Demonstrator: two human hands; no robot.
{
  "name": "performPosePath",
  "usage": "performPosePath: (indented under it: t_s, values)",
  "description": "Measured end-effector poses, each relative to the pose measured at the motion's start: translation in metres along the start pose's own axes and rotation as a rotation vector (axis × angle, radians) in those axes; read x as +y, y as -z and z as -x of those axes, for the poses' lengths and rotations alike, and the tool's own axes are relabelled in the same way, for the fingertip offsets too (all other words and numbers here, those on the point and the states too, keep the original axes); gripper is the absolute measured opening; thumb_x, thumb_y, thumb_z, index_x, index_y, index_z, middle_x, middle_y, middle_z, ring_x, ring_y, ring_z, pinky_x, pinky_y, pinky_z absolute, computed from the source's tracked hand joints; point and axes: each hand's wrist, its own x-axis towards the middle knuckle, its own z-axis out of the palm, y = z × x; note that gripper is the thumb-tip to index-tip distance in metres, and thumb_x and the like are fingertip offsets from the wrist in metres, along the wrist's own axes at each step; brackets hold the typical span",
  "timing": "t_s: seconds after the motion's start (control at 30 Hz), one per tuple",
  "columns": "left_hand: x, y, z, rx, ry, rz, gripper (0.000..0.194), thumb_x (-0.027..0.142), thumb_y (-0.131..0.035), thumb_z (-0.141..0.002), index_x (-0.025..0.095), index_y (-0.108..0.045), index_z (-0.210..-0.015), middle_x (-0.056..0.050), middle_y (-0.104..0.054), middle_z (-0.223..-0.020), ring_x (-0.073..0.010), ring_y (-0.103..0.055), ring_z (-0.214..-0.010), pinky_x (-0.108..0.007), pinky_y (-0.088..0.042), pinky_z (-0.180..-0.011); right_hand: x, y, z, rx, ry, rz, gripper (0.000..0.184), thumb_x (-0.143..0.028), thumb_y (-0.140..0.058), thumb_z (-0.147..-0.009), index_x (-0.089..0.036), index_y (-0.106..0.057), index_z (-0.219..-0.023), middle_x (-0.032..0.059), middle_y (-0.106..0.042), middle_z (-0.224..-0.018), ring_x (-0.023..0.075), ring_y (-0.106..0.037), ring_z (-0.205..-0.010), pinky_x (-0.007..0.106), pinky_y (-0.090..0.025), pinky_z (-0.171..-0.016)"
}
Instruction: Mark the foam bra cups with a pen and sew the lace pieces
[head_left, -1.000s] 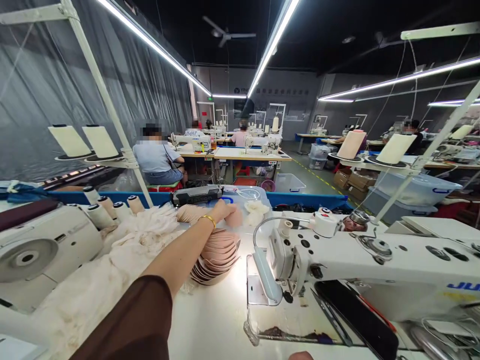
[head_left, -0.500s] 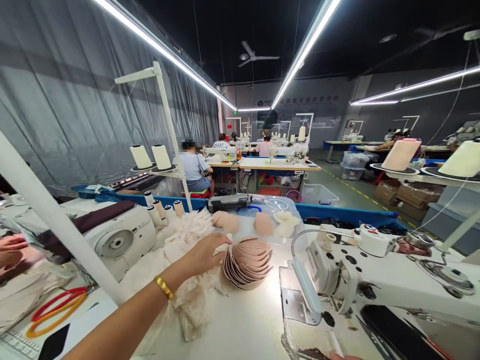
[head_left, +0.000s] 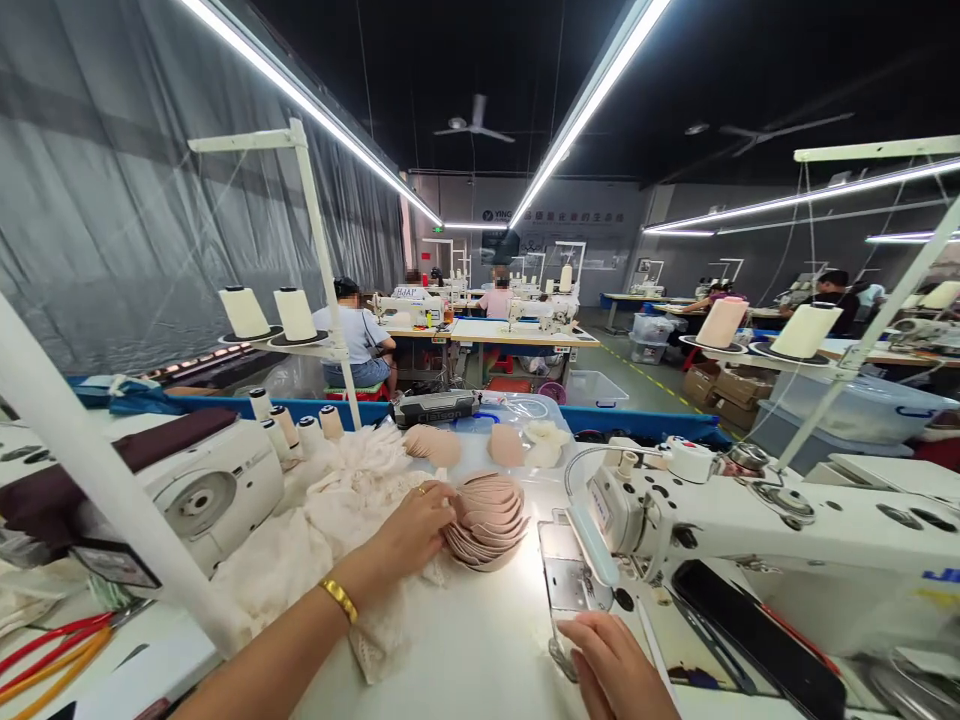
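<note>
A nested stack of beige-pink bra cups (head_left: 487, 525) lies on the white table in front of me. My left hand (head_left: 420, 520), wearing a ring and a gold bracelet, is at the stack's left edge. Its fingers are curled in against the cups, and the fingertips are partly hidden. My right hand (head_left: 619, 665) is low in the view, before the metal plate (head_left: 570, 575) of the sewing machine (head_left: 750, 530). Its fingers are stretched out, with nothing visible in them.
Cream lace fabric (head_left: 322, 520) is heaped left of the stack. More cups (head_left: 433, 445) lie behind it, near a clear plastic bin. A black phone-like object (head_left: 757, 640) rests by the machine. Thread cones (head_left: 296, 315) stand on racks. Co-workers sit at tables farther off.
My right hand has come up from the bottom edge into view near the machine plate. My left hand's fingers have curled more against the cup stack. The view has swung right.
</note>
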Motion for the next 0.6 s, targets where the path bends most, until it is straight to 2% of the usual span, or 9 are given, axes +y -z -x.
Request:
performPosePath:
  t_s: [0.07, 0.17, 0.3, 0.43, 0.6]
  values:
    - [0.009, -0.002, 0.002, -0.025, -0.036, 0.028, 0.026, 0.0, -0.069, -0.079, 0.022, -0.067, -0.094, -0.01, -0.071, -0.132, -0.034, -0.062, -0.132, -0.054, -0.05, -0.113, -0.01, 0.003, -0.013, -0.076, -0.016, -0.043, 0.029, -0.013, -0.047, -0.108, -0.031, -0.06, -0.126, 0.0063, -0.071, -0.106, 0.0238, -0.072, -0.093, 0.035, -0.062, -0.08]
    - [0.019, -0.003, 0.008, -0.055, -0.063, 0.072, 0.023, 0.008, -0.076, -0.084, 0.023, -0.065, -0.098, -0.005, -0.075, -0.122, -0.0293, -0.066, -0.125, -0.049, -0.049, -0.11, -0.019, 0.006, -0.032, -0.103, -0.079, -0.076, 0.027, -0.014, -0.043, -0.108, -0.029, -0.063, -0.121, 0.0051, -0.07, -0.1, 0.0233, -0.072, -0.089, 0.035, -0.062, -0.075]
    - [0.017, -0.005, 0.019, -0.036, -0.02, 0.088, 0.041, 0.013, -0.081, -0.083, 0.025, -0.064, -0.119, -0.007, -0.073, -0.133, -0.0319, -0.064, -0.129, -0.052, -0.046, -0.112, -0.028, -0.001, -0.052, -0.111, -0.134, -0.109, 0.024, -0.016, -0.046, -0.107, -0.025, -0.065, -0.116, 0.0062, -0.072, -0.1, 0.0242, -0.075, -0.09, 0.035, -0.062, -0.075]
    - [0.003, -0.009, 0.03, 0.014, 0.042, 0.071, 0.051, 0.0, -0.07, -0.081, 0.025, -0.065, -0.125, -0.008, -0.074, -0.136, -0.0324, -0.065, -0.13, -0.051, -0.048, -0.111, -0.034, -0.013, -0.06, -0.121, -0.134, -0.124, 0.022, -0.014, -0.049, -0.104, -0.026, -0.065, -0.112, 0.0051, -0.074, -0.102, 0.0233, -0.076, -0.091, 0.034, -0.063, -0.076]
    - [-0.004, -0.017, 0.037, 0.058, 0.086, 0.077, 0.045, -0.001, -0.059, -0.085, 0.024, -0.069, -0.121, -0.008, -0.078, -0.12, -0.0306, -0.071, -0.119, -0.049, -0.052, -0.104, -0.037, -0.026, -0.063, -0.102, -0.123, -0.129, 0.022, -0.011, -0.049, -0.101, -0.025, -0.064, -0.109, 0.0053, -0.073, -0.099, 0.023, -0.075, -0.088, 0.033, -0.062, -0.075]
